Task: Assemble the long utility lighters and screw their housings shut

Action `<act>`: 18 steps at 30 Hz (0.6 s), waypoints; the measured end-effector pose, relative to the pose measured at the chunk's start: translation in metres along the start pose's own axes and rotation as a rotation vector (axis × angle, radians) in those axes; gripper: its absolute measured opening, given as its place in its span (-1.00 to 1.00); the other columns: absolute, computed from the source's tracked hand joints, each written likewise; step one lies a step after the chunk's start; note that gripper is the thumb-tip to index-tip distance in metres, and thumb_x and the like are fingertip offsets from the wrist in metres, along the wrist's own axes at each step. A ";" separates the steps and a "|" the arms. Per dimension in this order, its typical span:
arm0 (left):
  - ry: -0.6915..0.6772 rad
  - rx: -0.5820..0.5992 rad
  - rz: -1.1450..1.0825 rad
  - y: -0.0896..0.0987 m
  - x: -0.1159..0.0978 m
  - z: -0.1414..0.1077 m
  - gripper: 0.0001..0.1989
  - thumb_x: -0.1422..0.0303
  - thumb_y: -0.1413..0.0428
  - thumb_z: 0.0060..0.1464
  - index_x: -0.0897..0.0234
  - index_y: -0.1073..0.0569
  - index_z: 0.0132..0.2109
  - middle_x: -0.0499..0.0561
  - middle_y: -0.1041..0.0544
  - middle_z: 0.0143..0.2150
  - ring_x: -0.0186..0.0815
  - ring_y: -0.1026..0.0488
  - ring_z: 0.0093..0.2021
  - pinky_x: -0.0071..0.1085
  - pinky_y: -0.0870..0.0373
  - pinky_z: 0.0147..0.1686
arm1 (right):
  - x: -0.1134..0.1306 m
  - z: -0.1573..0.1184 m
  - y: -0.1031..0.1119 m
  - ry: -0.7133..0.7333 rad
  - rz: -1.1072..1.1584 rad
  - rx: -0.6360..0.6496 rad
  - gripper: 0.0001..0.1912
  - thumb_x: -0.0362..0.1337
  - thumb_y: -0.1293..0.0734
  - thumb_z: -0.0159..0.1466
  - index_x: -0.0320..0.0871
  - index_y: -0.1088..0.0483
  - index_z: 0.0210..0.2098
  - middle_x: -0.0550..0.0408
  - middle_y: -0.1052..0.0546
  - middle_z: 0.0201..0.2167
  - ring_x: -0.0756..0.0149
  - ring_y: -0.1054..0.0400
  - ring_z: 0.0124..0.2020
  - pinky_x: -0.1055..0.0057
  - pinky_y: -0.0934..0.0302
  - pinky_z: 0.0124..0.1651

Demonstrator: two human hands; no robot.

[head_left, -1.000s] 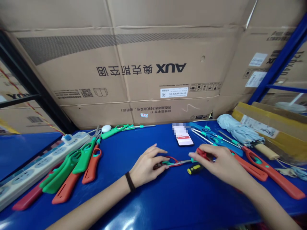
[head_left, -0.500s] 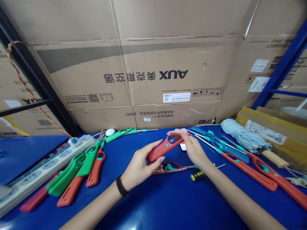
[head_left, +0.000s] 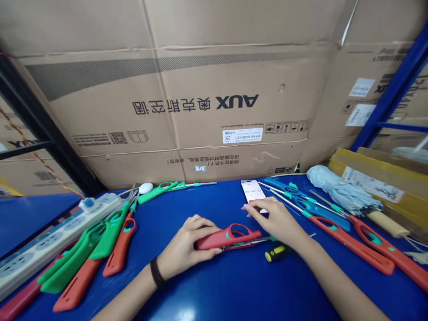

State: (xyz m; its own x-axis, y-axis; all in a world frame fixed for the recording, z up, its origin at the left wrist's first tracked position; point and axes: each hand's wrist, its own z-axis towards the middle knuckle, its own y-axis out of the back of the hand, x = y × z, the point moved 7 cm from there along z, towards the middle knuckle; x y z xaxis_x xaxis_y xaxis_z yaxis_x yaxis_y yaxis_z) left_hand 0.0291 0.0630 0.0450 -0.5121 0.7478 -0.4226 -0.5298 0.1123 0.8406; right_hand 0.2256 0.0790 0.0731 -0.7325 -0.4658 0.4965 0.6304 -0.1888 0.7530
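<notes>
Red lighter within left hand's grasp, right hand apart

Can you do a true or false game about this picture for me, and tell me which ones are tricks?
1. The left hand holds a red plastic casing. True.
2. The right hand is close to the phone. True.
3. The right hand is gripping a screwdriver. False: the yellow-and-black screwdriver lies on the blue table.
4. A dark band goes around the left wrist. True.
5. The umbrella is wide open. False: the pale blue umbrella is folded up.
6. Every lighter is green. False: there are orange lighters and blue ones too.
</notes>
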 end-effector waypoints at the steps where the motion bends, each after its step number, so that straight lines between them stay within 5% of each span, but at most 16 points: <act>1: 0.001 -0.008 0.025 0.000 0.001 0.000 -0.65 0.17 -0.19 0.09 0.12 -0.47 0.01 0.03 -0.51 -0.07 -0.19 -0.39 -0.10 -0.25 -0.29 -0.05 | 0.002 -0.001 -0.001 0.025 -0.014 0.013 -0.73 -0.17 -0.20 0.35 -0.06 -0.53 -0.29 0.15 -0.61 -0.40 0.22 -0.46 -0.25 0.31 -0.21 -0.11; 18: 0.013 -0.008 0.072 -0.009 0.006 0.000 -0.66 0.13 -0.25 -0.01 0.10 -0.50 -0.08 -0.03 -0.54 -0.11 -0.21 -0.40 -0.12 -0.20 -0.18 -0.02 | 0.003 -0.006 -0.013 0.059 -0.001 0.180 -0.75 -0.19 -0.21 0.34 -0.10 -0.51 -0.32 0.11 -0.59 -0.41 0.26 -0.46 -0.36 0.40 -0.20 -0.29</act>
State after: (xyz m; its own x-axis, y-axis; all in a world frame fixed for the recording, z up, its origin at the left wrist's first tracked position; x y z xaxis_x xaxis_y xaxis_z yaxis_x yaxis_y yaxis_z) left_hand 0.0308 0.0665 0.0349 -0.5577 0.7455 -0.3651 -0.4966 0.0528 0.8663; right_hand 0.2169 0.0750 0.0620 -0.7134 -0.5167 0.4734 0.5696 -0.0341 0.8212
